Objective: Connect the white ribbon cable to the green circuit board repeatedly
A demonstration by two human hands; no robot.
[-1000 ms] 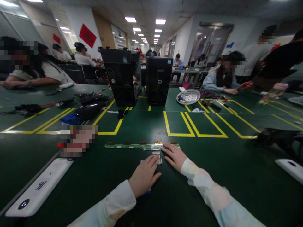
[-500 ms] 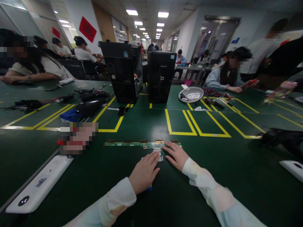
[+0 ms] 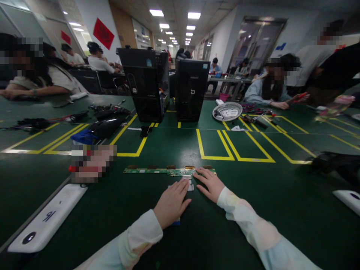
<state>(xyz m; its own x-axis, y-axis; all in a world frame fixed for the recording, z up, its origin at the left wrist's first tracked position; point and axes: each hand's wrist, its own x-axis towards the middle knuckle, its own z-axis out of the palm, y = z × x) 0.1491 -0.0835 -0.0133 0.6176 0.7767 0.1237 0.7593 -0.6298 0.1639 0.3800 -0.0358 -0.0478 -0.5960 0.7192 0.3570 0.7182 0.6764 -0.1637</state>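
A long, narrow green circuit board point(image 3: 152, 171) lies flat and crosswise on the dark green table, with copper-coloured tabs along its far edge. My right hand point(image 3: 211, 183) rests on the board's right part, fingers spread and fingertips on its surface. Just below the board's middle, my left hand point(image 3: 171, 202) lies flat, its fingers stretched over a white flat ribbon cable point(image 3: 191, 187). Most of that cable is hidden under the left hand. A blue end point(image 3: 177, 222) peeks out below the palm. Neither hand grips anything.
Two black computer towers point(image 3: 191, 92) stand at the back. A white basket point(image 3: 227, 111) and tools are at back right. Cables point(image 3: 33, 123) and a blue-black object point(image 3: 95, 131) lie left. A white device point(image 3: 47, 217) sits front left. Several people sit around.
Almost nothing differs. My left hand has shifted very slightly to the right and up over the ribbon cable; my right hand and the circuit board stay in place.
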